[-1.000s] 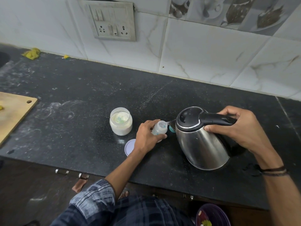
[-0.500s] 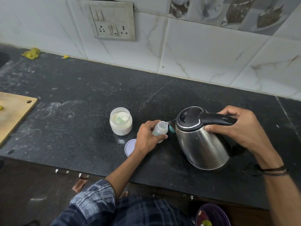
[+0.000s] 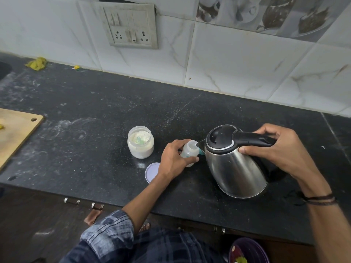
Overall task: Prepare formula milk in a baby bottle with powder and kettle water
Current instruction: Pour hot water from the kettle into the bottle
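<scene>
Small translucent plastic baby bottle (image 3: 189,150) at frame centre, gripped in left hand (image 3: 173,161), tilted mouth-first rightward to the spout of the stainless steel kettle (image 3: 232,161), right hand (image 3: 279,149) clenched around its black handle.

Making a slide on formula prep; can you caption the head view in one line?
Left hand steadies the baby bottle while right hand tips the kettle spout to it.
</scene>
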`<state>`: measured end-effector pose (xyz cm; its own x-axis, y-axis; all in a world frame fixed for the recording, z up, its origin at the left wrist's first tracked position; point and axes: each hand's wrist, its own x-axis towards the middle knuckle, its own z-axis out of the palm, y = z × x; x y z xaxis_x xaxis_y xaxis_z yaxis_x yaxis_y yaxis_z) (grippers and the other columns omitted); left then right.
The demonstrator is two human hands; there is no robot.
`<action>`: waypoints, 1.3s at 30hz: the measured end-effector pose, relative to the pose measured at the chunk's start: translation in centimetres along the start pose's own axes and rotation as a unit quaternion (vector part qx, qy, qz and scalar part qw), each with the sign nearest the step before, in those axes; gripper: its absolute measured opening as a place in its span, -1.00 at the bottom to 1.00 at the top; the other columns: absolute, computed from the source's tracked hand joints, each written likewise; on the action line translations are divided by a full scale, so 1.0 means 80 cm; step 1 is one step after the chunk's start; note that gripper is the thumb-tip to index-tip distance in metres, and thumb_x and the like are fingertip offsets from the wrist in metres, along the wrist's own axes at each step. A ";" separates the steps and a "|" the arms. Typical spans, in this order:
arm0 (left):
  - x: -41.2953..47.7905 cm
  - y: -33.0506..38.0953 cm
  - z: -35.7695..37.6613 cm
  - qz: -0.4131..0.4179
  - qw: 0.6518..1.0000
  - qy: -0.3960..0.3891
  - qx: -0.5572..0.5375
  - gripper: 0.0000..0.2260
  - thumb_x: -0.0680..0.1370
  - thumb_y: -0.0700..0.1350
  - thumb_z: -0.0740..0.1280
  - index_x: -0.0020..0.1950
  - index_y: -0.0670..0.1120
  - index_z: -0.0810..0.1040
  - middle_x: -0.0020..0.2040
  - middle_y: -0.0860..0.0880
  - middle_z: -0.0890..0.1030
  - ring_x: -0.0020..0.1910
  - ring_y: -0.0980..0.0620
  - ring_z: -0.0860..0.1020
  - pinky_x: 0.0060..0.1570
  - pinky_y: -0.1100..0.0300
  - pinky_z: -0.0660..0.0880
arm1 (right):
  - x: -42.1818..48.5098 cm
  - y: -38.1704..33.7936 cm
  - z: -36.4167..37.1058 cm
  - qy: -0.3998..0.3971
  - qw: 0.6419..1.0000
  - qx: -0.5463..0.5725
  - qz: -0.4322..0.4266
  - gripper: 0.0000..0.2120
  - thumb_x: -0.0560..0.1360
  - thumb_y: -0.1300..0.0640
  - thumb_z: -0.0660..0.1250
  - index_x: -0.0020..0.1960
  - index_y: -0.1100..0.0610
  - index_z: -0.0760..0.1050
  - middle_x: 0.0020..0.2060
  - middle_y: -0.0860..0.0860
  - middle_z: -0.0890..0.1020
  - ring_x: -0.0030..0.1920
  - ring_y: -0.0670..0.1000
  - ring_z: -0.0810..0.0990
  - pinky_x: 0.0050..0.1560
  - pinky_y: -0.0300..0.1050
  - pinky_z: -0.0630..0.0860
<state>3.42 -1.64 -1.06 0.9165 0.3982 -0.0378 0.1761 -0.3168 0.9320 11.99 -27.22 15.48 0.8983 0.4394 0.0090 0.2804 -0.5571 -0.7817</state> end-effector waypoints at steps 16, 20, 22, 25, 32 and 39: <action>-0.006 0.013 0.005 0.003 1.000 -0.010 -0.010 -0.48 0.32 0.00 0.68 0.25 0.15 0.66 0.10 0.19 0.64 0.13 0.09 0.60 0.18 0.00 0.58 | -0.016 0.024 -0.014 0.020 0.999 0.037 -0.008 -0.44 0.08 -0.31 0.68 -0.07 -0.02 0.67 -0.24 -0.08 0.74 -0.32 -0.19 0.64 -0.34 -0.37 0.49; -0.006 0.013 0.009 0.002 1.000 -0.013 -0.007 -0.48 0.32 -0.03 0.68 0.25 0.12 0.67 0.11 0.16 0.65 0.13 0.07 0.61 0.19 -0.01 0.57 | -0.024 0.029 -0.015 0.038 0.998 0.055 -0.015 -0.48 0.11 -0.27 0.68 -0.09 -0.01 0.66 -0.31 -0.11 0.71 -0.42 -0.22 0.58 -0.42 -0.44 0.42; -0.008 0.013 0.010 -0.002 1.000 -0.012 -0.008 -0.50 0.32 -0.04 0.68 0.22 0.15 0.66 0.11 0.17 0.66 0.12 0.08 0.61 0.20 0.00 0.57 | -0.029 0.032 -0.016 0.053 0.996 0.064 -0.015 -0.49 0.13 -0.27 0.69 -0.09 0.00 0.66 -0.30 -0.10 0.71 -0.41 -0.21 0.59 -0.42 -0.44 0.43; -0.010 0.010 0.011 -0.004 1.000 -0.007 -0.004 -0.48 0.32 -0.07 0.68 0.23 0.14 0.65 0.12 0.16 0.65 0.13 0.07 0.61 0.21 0.00 0.57 | -0.041 0.043 -0.018 0.092 0.992 0.088 -0.009 -0.50 0.14 -0.28 0.69 -0.09 -0.01 0.67 -0.28 -0.10 0.71 -0.40 -0.22 0.60 -0.40 -0.44 0.43; -0.015 0.005 0.010 -0.019 1.000 -0.004 -0.002 -0.47 0.34 -0.09 0.68 0.28 0.05 0.65 0.17 0.11 0.65 0.16 0.07 0.61 0.23 0.01 0.57 | -0.079 0.079 -0.005 0.222 0.961 0.164 0.021 -0.51 0.19 -0.30 0.69 -0.09 -0.02 0.65 -0.32 -0.05 0.66 -0.44 -0.14 0.53 -0.49 -0.31 0.44; -0.019 0.004 0.010 -0.021 1.000 -0.016 0.004 -0.48 0.36 -0.12 0.67 0.28 0.05 0.64 0.18 0.10 0.65 0.16 0.07 0.60 0.24 0.04 0.56 | -0.095 0.096 0.028 0.333 0.923 0.189 0.029 -0.61 0.23 -0.28 0.68 -0.11 -0.12 0.64 -0.28 -0.13 0.66 -0.33 -0.08 0.57 -0.36 -0.32 0.52</action>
<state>2.38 -2.99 -0.97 0.9192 0.3840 -0.0875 0.2170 -0.3083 0.9262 6.56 -33.28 8.02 0.9522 -0.1846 0.2433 0.1998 -0.2260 -0.9534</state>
